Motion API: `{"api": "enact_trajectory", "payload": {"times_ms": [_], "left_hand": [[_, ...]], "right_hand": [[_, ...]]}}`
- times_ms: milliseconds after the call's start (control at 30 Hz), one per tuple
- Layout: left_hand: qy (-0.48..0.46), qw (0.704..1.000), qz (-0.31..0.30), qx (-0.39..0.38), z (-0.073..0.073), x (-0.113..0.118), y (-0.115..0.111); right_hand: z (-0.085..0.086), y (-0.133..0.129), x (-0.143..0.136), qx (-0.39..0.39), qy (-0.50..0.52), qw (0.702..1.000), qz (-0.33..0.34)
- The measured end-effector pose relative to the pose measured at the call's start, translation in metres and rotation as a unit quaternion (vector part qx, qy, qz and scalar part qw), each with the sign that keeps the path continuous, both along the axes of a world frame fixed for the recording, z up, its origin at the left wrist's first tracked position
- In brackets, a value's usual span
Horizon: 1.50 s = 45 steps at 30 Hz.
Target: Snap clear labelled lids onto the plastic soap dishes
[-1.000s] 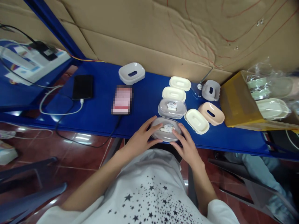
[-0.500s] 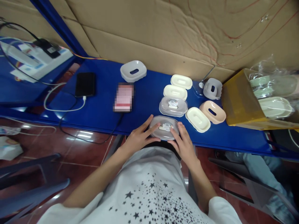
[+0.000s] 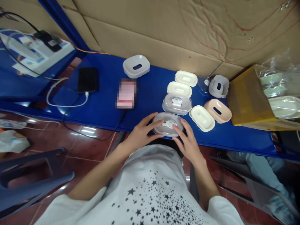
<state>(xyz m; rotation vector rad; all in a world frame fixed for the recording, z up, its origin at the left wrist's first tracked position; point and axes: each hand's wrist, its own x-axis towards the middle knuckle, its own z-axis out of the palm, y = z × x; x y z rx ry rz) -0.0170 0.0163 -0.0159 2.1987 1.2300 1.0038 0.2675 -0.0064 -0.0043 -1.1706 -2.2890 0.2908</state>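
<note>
A grey soap dish with a clear lid and a white sticker (image 3: 167, 131) lies at the table's front edge. My left hand (image 3: 140, 132) grips its left end, thumb along the near side and a finger on the lid. At the right end, my right hand (image 3: 189, 140) holds it with fingers bent over the lid and rim. Just behind is another lidded grey soap dish (image 3: 168, 107). Cream trays (image 3: 179, 89) lie farther back, and one more cream tray (image 3: 202, 118) is to the right, beside a peach slotted holder (image 3: 221, 115).
A cardboard box (image 3: 243, 100) with bagged dishes stands at the right. Farther back are a clear lid (image 3: 203, 87), a grey slotted holder (image 3: 217, 89) and a pale slotted holder (image 3: 131, 67). A blurred-out phone (image 3: 126, 93) and a black device (image 3: 87, 79) with cables lie left.
The view has shifted slightly, so the table's things appear a little farther right and higher. Both hands stay on the same soap dish, with only slight finger movement.
</note>
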Motion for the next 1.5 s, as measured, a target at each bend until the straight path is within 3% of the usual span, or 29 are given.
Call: {"api": "enact_trajectory", "payload": {"times_ms": [267, 533, 600, 733, 800, 1000, 1100, 1233, 1367, 1500], "left_hand": [[-0.032, 0.996, -0.019, -0.075, 0.013, -0.005, 0.002], [-0.025, 0.997, -0.026, -0.064, 0.006, -0.002, 0.002], [-0.006, 0.999, -0.006, -0.043, 0.008, -0.004, -0.004], [0.050, 0.997, 0.054, 0.035, 0.019, -0.013, -0.018], [0.078, 0.990, 0.086, 0.078, 0.024, -0.018, -0.024], [0.115, 0.958, 0.226, 0.134, 0.019, -0.020, -0.027], [0.126, 0.956, 0.232, 0.127, 0.020, -0.015, -0.026], [0.147, 0.958, 0.213, 0.124, 0.027, -0.008, -0.020], [0.194, 0.951, 0.206, 0.124, 0.031, -0.001, 0.003], [0.225, 0.948, 0.213, 0.078, 0.035, 0.006, 0.033]], "right_hand": [[0.005, 0.009, 0.002, 0.023, 0.002, 0.999, 0.025], [0.007, 0.011, 0.008, 0.015, -0.012, 0.999, 0.029], [0.011, 0.017, 0.015, 0.019, -0.007, 1.000, -0.001], [0.017, 0.039, 0.023, 0.038, 0.000, 0.989, -0.142], [0.017, 0.046, 0.017, 0.033, -0.011, 0.986, -0.162], [0.018, 0.041, -0.034, 0.034, -0.016, 0.993, -0.113], [0.022, 0.048, -0.056, 0.012, -0.012, 0.998, -0.060], [0.033, 0.078, -0.067, -0.014, -0.024, 1.000, -0.002], [0.048, 0.099, -0.046, 0.004, -0.032, 0.998, -0.045], [0.046, 0.083, -0.001, 0.034, -0.085, 0.980, -0.175]]}}
